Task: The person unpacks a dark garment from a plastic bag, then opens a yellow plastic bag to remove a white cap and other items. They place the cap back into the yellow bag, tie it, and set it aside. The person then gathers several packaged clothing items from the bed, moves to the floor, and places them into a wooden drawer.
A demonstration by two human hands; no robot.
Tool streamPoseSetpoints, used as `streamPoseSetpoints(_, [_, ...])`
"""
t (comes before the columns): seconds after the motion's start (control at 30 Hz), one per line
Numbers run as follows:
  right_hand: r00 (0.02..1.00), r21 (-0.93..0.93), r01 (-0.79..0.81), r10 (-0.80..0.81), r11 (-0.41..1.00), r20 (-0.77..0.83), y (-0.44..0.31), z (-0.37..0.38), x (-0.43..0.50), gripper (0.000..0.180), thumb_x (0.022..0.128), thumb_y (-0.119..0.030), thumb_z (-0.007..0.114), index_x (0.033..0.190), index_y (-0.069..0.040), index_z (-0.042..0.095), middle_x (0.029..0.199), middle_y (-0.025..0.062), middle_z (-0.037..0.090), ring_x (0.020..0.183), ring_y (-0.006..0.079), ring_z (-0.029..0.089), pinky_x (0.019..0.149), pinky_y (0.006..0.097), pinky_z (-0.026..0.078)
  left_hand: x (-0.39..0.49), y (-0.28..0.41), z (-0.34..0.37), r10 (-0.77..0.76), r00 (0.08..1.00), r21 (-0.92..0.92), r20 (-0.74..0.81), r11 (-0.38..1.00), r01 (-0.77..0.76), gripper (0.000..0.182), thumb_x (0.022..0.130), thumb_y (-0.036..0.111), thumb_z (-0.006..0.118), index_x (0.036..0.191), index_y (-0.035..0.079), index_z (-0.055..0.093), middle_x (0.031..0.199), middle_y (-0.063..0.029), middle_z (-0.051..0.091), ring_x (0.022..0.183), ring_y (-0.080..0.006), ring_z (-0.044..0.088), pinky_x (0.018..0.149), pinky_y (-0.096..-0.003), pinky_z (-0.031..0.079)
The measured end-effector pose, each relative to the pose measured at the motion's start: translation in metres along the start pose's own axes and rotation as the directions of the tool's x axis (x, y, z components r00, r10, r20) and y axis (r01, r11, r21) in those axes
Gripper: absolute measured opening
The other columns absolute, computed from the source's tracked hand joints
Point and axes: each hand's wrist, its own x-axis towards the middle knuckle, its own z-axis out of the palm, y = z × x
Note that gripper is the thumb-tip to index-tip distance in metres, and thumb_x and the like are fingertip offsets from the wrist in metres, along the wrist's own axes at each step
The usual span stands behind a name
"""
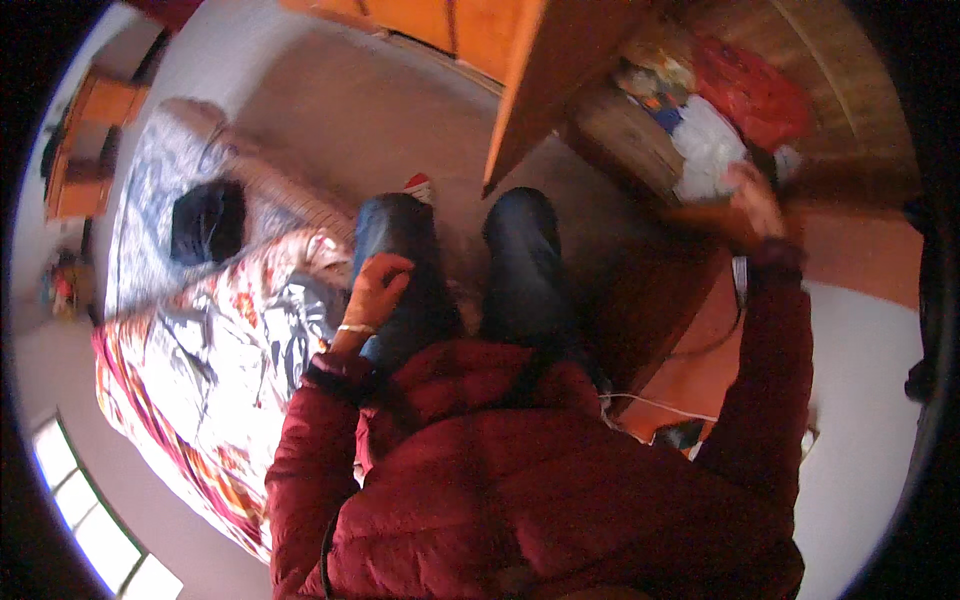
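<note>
My left hand rests on the left thigh of my blue jeans, fingers loosely curled. A gap shows between thumb and fingers, and I see nothing held. On the right, my right hand reaches over the near edge of an open wooden cabinet compartment. Motion blurs its fingers, which are close to a white plastic bag; contact or a grip cannot be made out. Behind the white bag lies a crumpled red plastic bag. Small mixed items sit to its left, too blurred to name.
An open wooden door stands beside the compartment. At left is a bed with a patterned cover and a dark folded cloth item. A white cable runs across the orange-brown surface at right. Wooden cabinets stand ahead.
</note>
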Motion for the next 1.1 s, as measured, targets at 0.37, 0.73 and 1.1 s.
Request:
streamPoseSetpoints(0.37, [0.706,-0.365,0.505,-0.132,0.782,0.695,-0.111,0.208,-0.138,0.024,0.091,-0.012,0.054,0.111,0.001,0.055,0.089,0.0124,0.06,0.081,0.0228,0.058,0.073,0.0343,0.046,-0.045,0.015,-0.026,0.195,0.973,0.031,-0.123,0.981,-0.193,0.026,0.075,0.013,0.062,0.1,0.004,0.063,0.095,-0.0164,0.062,0.094,-0.035,0.058,0.086,-0.0417,0.046])
streamPoseSetpoints(0.73, [0.386,-0.38,0.914,-0.582,0.139,0.716,-0.231,0.376,-0.077,0.023,0.086,-0.006,0.051,0.106,0.001,0.057,0.099,0.0223,0.06,0.093,0.0395,0.054,0.081,0.0453,0.043,-0.193,-0.03,-0.136,-0.22,0.86,0.364,-0.46,0.837,0.409,0.036,0.07,0.012,0.065,0.105,0.005,0.063,0.106,-0.0168,0.059,0.107,-0.0335,0.051,0.094,-0.0413,0.041])
streamPoseSetpoints(1.1, [0.658,-0.742,0.651,-0.37,-0.158,0.656,-0.214,0.364,-0.051,0.022,0.082,-0.015,0.056,0.097,0.0,0.059,0.094,0.0227,0.062,0.092,0.0431,0.055,0.086,0.0517,0.041,-0.185,-0.043,-0.11,-0.175,0.753,0.4,-0.634,0.76,0.513,0.073,0.062,0.021,0.075,0.129,0.011,0.046,0.121,-0.0162,0.047,0.111,-0.038,0.045,0.094,-0.0453,0.039])
